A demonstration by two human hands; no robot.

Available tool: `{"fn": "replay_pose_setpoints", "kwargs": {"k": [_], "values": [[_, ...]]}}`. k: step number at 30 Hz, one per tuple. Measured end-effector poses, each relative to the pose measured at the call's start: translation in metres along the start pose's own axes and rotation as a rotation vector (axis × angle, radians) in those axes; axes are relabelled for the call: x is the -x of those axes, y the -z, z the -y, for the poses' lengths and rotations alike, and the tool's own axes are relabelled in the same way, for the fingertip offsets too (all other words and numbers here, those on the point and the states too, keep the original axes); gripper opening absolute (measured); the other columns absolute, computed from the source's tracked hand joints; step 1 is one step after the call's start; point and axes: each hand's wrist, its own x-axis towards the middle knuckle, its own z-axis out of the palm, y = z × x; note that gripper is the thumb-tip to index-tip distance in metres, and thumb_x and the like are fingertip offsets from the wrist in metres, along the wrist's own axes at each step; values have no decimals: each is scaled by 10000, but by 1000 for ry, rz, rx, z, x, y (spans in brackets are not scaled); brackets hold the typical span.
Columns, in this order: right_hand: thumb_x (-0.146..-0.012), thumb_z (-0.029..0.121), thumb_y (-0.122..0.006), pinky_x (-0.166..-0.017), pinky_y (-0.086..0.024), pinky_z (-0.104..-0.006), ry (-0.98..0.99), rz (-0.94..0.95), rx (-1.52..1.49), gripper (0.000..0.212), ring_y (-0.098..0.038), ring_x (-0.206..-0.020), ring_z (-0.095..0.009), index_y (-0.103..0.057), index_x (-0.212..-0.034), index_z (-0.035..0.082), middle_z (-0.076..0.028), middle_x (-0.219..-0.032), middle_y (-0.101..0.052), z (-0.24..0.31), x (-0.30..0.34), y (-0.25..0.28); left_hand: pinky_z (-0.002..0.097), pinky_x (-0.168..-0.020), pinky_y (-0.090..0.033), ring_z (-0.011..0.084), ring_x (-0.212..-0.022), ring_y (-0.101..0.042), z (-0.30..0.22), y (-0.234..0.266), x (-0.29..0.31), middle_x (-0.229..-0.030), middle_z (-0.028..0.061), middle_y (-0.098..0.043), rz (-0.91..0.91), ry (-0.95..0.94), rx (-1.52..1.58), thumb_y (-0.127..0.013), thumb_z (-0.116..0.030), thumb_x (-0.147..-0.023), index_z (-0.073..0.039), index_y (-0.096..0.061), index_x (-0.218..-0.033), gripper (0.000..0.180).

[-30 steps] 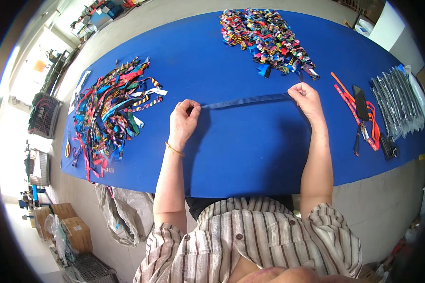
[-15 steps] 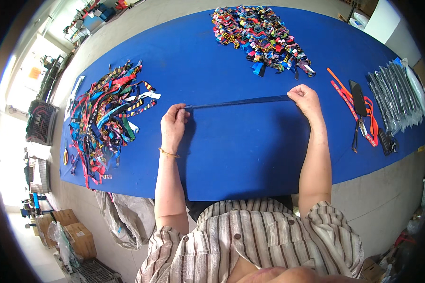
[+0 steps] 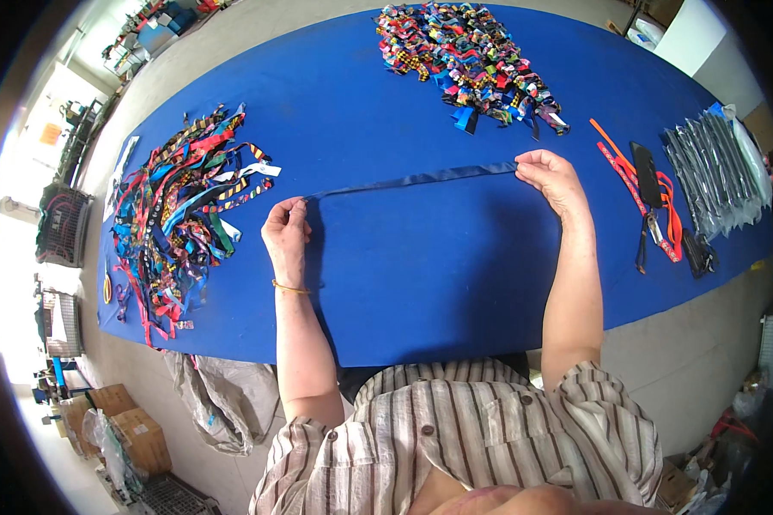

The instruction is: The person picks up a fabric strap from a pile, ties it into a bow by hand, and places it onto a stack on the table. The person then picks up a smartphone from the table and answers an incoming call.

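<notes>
A dark blue fabric strip (image 3: 414, 180) stretches between my two hands above the blue-covered table (image 3: 404, 283). My left hand (image 3: 285, 230) pinches its left end, fingers closed. At the other end, my right hand (image 3: 551, 178) grips the strip between thumb and fingertips. To the left of my left hand lies a loose heap of multicoloured fabric strips (image 3: 176, 223). Farther off, beyond the stretched strip, is a dense pile of small folded or knotted coloured fabric pieces (image 3: 468, 64).
Right of my right hand lie a dark phone-like object (image 3: 647, 174) and red and orange lanyards (image 3: 620, 172). Flat plastic-wrapped grey packs (image 3: 713, 176) line the right edge. Scissors with a yellow handle (image 3: 107, 289) rest at the left edge. Cardboard boxes (image 3: 142, 439) stand on the floor.
My left hand has moved left and slightly nearer to me, drawing the strip longer between the hands. My right hand keeps its pinch, its fingers slightly more extended.
</notes>
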Motion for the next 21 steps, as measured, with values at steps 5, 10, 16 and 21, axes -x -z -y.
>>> {"fn": "replay_pose_setpoints", "kwargs": {"k": [5, 10, 16, 21], "values": [[-886, 81, -738, -816, -570, -263, 61, -63, 72, 205, -688, -888, -147, -677, -1056, -15, -86, -980, -701, 2, 1, -1, 182, -437, -376, 32, -525, -511, 3, 4, -1, -756, -2, -631, -22, -16, 63, -694, -153, -952, -13, -679, -1002, 150], [-893, 127, -735, -666, -538, -232, 51, -139, 229, 164, -656, -763, -96, -700, -1012, 21, -41, -893, -703, 10, 5, -6, 180, -441, -382, 35, -529, -518, 3, 5, 0, -750, 6, -628, -64, -3, 68, -669, -171, -974, -9, -676, -1014, 168], [-885, 138, -724, -604, -499, -224, 6, -239, 354, 140, -621, -703, -75, -710, -986, 41, -14, -829, -690, 10, 5, -3, 188, -445, -406, 44, -534, -530, 7, 4, -2, -740, 10, -623, -100, 23, 0, -640, -122, -980, 7, -660, -1072, 160], [-890, 100, -704, -621, -519, -252, -11, -253, 473, 153, -633, -708, -100, -697, -1015, 13, -50, -840, -691, 10, 6, -3, 194, -470, -436, 48, -562, -544, 17, 6, -6, -752, 14, -640, -164, -61, -153, -665, -88, -949, 20, -654, -1083, 172]]}}
